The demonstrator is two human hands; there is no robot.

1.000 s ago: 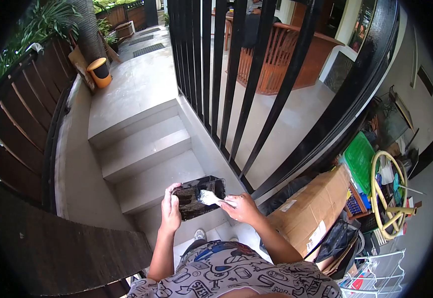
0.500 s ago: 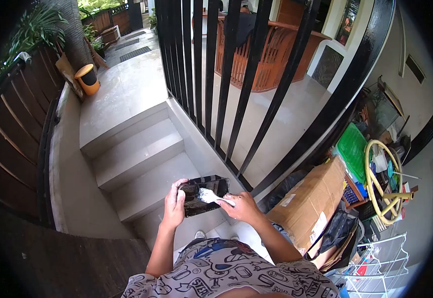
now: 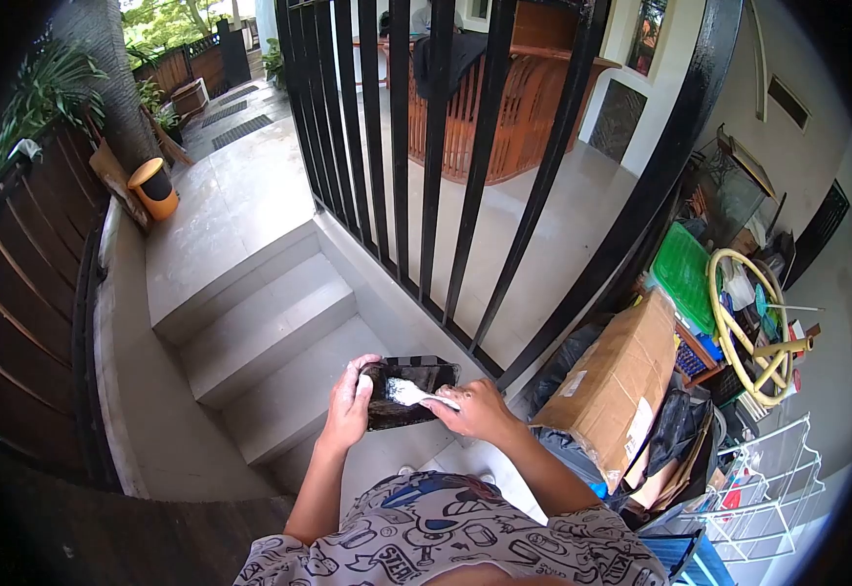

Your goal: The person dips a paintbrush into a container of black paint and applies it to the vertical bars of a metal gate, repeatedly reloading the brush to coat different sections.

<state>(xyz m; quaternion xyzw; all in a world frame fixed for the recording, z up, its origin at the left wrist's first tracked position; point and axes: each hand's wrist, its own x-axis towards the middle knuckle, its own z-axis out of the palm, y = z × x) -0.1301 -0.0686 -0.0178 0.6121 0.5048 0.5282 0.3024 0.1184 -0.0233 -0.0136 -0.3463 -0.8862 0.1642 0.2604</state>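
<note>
At the foot of the steps, my left hand (image 3: 352, 402) grips the near-left edge of a black paint tray (image 3: 402, 420). Its thumb lies over the rim while the other fingers are hidden beneath. My right hand (image 3: 477, 410) is closed around the pale handle of a paintbrush (image 3: 408, 393). The brush's white-coated head rests in or just above the tray; contact is hard to make out. White smears show inside the tray and on the fingers.
Pale tiled steps (image 3: 270, 337) rise ahead to a landing. Black railing bars (image 3: 436, 156) run along the right. A large cardboard box (image 3: 612, 376), a green lid (image 3: 682, 278), a yellow hose (image 3: 724, 322) and a white drying rack (image 3: 768, 488) crowd the right side. An orange bin (image 3: 155, 200) stands far left.
The head view has shifted, so the steps and railing sit further left. Both hands still hold the tray and paintbrush, and the brush head has moved slightly left within the tray.
</note>
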